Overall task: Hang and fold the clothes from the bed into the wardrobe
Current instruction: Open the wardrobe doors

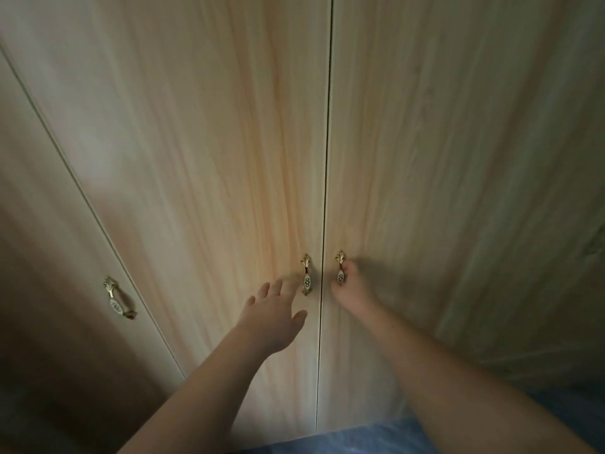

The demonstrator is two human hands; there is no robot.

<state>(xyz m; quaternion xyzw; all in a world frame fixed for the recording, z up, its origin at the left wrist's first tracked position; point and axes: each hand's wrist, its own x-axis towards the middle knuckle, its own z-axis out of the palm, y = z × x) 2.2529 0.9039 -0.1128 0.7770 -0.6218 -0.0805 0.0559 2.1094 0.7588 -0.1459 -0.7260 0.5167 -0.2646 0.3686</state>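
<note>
A spare handle (119,298) sits on the far-left door. My left hand (273,314) is spread, fingers just short of the middle door's handle (306,278). My right hand (352,283) curls around the next door's handle (340,267). The wardrobe (196,142) is shut: stiff wood panels, probably light to swing, best pulled by these small metal handles. A blue bed (360,437) lies below; no clothes show.
</note>
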